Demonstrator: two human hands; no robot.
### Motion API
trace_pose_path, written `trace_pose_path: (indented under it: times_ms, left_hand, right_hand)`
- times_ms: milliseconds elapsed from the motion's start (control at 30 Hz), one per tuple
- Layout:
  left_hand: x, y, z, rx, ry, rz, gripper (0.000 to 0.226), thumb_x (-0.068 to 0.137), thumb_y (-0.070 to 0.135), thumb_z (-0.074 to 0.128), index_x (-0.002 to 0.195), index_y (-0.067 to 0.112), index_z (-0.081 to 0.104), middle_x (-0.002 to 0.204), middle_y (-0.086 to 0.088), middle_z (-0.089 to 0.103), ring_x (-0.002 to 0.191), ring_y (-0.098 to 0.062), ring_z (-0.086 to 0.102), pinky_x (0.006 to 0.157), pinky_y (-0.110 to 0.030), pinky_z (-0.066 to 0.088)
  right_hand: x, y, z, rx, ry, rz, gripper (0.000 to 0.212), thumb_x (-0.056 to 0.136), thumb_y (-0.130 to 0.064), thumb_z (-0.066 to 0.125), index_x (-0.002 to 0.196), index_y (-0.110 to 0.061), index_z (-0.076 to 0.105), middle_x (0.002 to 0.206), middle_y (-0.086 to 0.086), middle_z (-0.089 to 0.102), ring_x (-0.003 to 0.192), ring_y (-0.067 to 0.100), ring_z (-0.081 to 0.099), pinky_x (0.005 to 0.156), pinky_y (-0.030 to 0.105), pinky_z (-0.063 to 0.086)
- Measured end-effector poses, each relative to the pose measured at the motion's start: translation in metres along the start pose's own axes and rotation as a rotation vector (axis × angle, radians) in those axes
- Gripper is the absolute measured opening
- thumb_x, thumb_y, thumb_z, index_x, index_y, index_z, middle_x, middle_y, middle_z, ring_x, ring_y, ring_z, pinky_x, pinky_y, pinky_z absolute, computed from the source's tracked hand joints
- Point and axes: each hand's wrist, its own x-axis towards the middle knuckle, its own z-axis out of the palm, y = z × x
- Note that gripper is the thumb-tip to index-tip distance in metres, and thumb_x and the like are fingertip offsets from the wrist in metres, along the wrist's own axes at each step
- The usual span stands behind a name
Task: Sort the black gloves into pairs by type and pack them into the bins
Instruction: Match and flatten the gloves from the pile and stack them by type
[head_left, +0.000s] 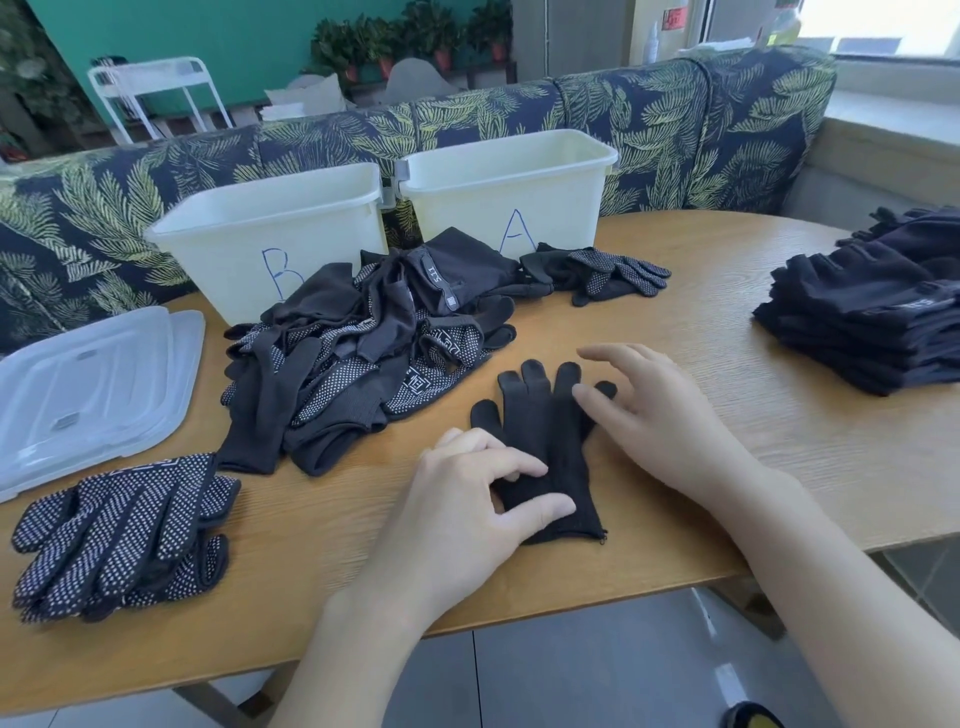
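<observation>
A wooden table (701, 322) holds two white bins (270, 234). A plain black glove (545, 447) lies flat before me. My left hand (467, 514) pinches its cuff; my right hand (654, 415), fingers spread, presses its fingers.

Left hand (478, 499) has curled fingers and thumb (pinching), right hand (654, 415) spread flat, forearms extended.

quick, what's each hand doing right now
Left hand: pinches the plain black glove near its cuff.
Right hand: open, fingers spread over the glove's fingers, holding nothing.
</observation>
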Motion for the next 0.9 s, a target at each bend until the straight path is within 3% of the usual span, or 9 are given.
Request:
trace_pose_path:
  times_ms: [67,167,233,333,500,600,667,733,900]
  left_hand:
    - [0.001,-0.001,0.001,0.024,0.030,0.017,0.035,0.076,0.064,0.075,0.103,0.042,0.076,0.097,0.024,0.057,0.109,0.000,0.048,0.093,-0.013,0.036]
    - [0.001,-0.001,0.000,0.082,-0.029,0.027,0.046,0.079,0.067,0.069,0.119,0.044,0.070,0.126,0.033,0.048,0.127,0.011,0.028,0.107,-0.017,0.023]
    - [0.001,-0.002,-0.001,0.121,-0.099,0.002,0.055,0.082,0.072,0.061,0.132,0.047,0.061,0.142,0.033,0.036,0.128,0.017,0.012,0.110,-0.018,0.012]
    - [0.003,-0.005,-0.002,0.134,-0.110,0.000,0.063,0.082,0.077,0.052,0.137,0.046,0.056,0.149,0.029,0.036,0.128,0.021,0.008,0.111,-0.019,0.007]
    - [0.004,-0.009,-0.007,0.099,-0.055,0.022,0.063,0.078,0.075,0.058,0.133,0.045,0.062,0.145,0.027,0.045,0.140,0.011,0.024,0.117,-0.025,0.019]
    - [0.001,-0.003,-0.011,0.021,-0.067,0.049,0.051,0.070,0.068,0.074,0.117,0.047,0.071,0.129,0.032,0.054,0.134,0.009,0.036,0.108,-0.012,0.025]
    - [0.000,-0.001,-0.012,0.002,-0.120,0.045,0.042,0.065,0.063,0.083,0.104,0.047,0.076,0.119,0.032,0.058,0.129,0.008,0.042,0.102,-0.008,0.029]
    - [0.000,-0.003,-0.010,0.014,-0.153,0.046,0.037,0.063,0.062,0.086,0.096,0.047,0.078,0.115,0.031,0.060,0.127,0.006,0.044,0.103,-0.014,0.032]
    - [0.000,-0.005,-0.010,-0.021,-0.148,0.034,0.022,0.067,0.052,0.088,0.085,0.044,0.080,0.112,0.030,0.063,0.124,0.005,0.048,0.102,-0.014,0.034]
  right_hand:
    - [-0.004,0.003,-0.002,-0.054,-0.027,0.038,0.047,0.093,-0.053,0.055,0.135,-0.031,0.058,0.137,-0.010,0.057,0.131,0.019,0.046,0.111,0.051,0.037]
    - [-0.008,0.009,-0.001,-0.173,-0.075,0.102,0.053,0.089,-0.062,0.055,0.131,-0.031,0.060,0.138,-0.008,0.054,0.132,0.022,0.041,0.113,0.047,0.032]
    - [-0.008,0.010,-0.002,-0.193,-0.052,0.125,0.050,0.090,-0.061,0.057,0.130,-0.031,0.060,0.139,-0.007,0.052,0.133,0.023,0.040,0.111,0.044,0.029]
    - [-0.011,0.010,-0.002,-0.139,0.000,0.116,0.044,0.090,-0.057,0.061,0.126,-0.031,0.061,0.135,-0.007,0.054,0.130,0.022,0.043,0.110,0.045,0.034]
    - [-0.021,0.010,0.001,-0.063,0.041,0.075,0.031,0.084,-0.056,0.063,0.105,-0.034,0.064,0.116,-0.013,0.059,0.116,0.019,0.053,0.103,0.049,0.042]
    - [-0.022,0.011,0.000,-0.048,0.023,0.078,0.025,0.085,-0.056,0.065,0.101,-0.038,0.065,0.115,-0.012,0.058,0.115,0.019,0.053,0.103,0.049,0.042]
    - [-0.019,0.011,-0.001,-0.057,0.000,0.074,0.017,0.085,-0.056,0.067,0.096,-0.043,0.064,0.117,-0.012,0.058,0.116,0.020,0.052,0.104,0.049,0.041]
    - [-0.017,0.009,-0.002,-0.062,-0.015,0.075,0.009,0.086,-0.054,0.068,0.090,-0.048,0.062,0.117,-0.014,0.057,0.118,0.019,0.050,0.105,0.047,0.039]
    - [-0.012,0.006,-0.003,-0.059,-0.051,0.079,0.008,0.092,-0.045,0.068,0.084,-0.044,0.066,0.118,-0.019,0.051,0.120,0.015,0.042,0.096,0.036,0.025]
